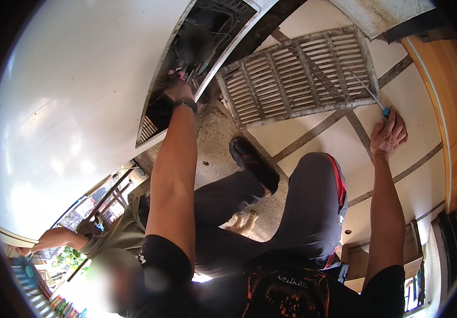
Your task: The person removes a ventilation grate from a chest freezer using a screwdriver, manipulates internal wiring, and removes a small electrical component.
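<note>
My left hand [178,90], with a dark band at its wrist, reaches into the opening [186,47] of a large white appliance [80,69]. Its fingers look closed among wires and dark parts, near something small and pink; what they grip is hidden. Off to the right, my right hand [389,133] rests low over the pale tiles, its fingers curled round a screwdriver [385,111] with a blue handle. The screwdriver's thin shaft points up and left across the corner of a dirty slatted panel [297,77], which lies on the tiles.
Another person [128,228] is at my left, with an arm [56,239] stretched to the appliance's lower edge. My shoe [252,161] stands beside the panel. An animal's pale paws [244,222] show between my legs. A wooden cabinet [451,100] stands along the right.
</note>
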`<control>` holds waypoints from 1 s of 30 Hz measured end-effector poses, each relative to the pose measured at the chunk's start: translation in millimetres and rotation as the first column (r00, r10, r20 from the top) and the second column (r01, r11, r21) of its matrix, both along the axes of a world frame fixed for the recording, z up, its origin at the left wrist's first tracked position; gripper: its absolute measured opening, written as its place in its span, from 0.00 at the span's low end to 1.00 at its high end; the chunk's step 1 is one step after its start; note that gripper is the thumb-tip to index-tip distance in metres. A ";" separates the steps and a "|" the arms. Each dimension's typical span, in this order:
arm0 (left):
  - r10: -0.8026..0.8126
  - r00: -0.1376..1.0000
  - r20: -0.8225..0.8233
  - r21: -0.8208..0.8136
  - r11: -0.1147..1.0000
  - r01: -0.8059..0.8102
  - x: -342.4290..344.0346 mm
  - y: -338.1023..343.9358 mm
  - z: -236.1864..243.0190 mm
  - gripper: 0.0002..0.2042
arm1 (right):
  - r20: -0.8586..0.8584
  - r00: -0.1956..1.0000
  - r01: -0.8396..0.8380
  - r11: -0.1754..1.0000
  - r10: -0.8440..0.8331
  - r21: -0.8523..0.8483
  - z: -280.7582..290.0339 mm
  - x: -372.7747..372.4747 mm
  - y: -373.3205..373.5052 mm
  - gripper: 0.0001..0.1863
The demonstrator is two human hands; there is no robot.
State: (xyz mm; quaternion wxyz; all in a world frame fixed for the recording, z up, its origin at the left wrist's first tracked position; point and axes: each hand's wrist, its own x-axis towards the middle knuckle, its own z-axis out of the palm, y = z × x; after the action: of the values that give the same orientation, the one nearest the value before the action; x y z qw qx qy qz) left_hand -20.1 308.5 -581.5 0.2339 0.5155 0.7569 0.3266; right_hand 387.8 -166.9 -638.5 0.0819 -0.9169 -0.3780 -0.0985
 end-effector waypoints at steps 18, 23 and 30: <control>-0.201 0.980 0.012 0.074 0.977 0.200 -43.4 22.3 -14.3 0.16 | -0.037 0.999 0.005 1.000 -0.005 0.014 -4.2 -3.5 5.1 0.30; -0.108 0.991 -0.083 0.072 0.991 0.114 -27.2 19.1 -31.6 0.12 | -0.023 1.000 0.001 1.000 0.000 0.012 -0.6 -2.1 2.3 0.30; -0.098 0.959 0.264 0.048 0.995 0.089 -13.6 2.3 -33.1 0.16 | 0.012 1.000 0.025 0.999 -0.025 -0.039 -4.8 1.4 -6.8 0.29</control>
State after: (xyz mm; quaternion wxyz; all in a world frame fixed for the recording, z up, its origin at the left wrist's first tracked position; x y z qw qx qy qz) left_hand -33.7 310.8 -614.6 0.3393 0.5063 0.6874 0.3950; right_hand 389.1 -173.7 -643.3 0.0605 -0.9224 -0.3689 -0.0973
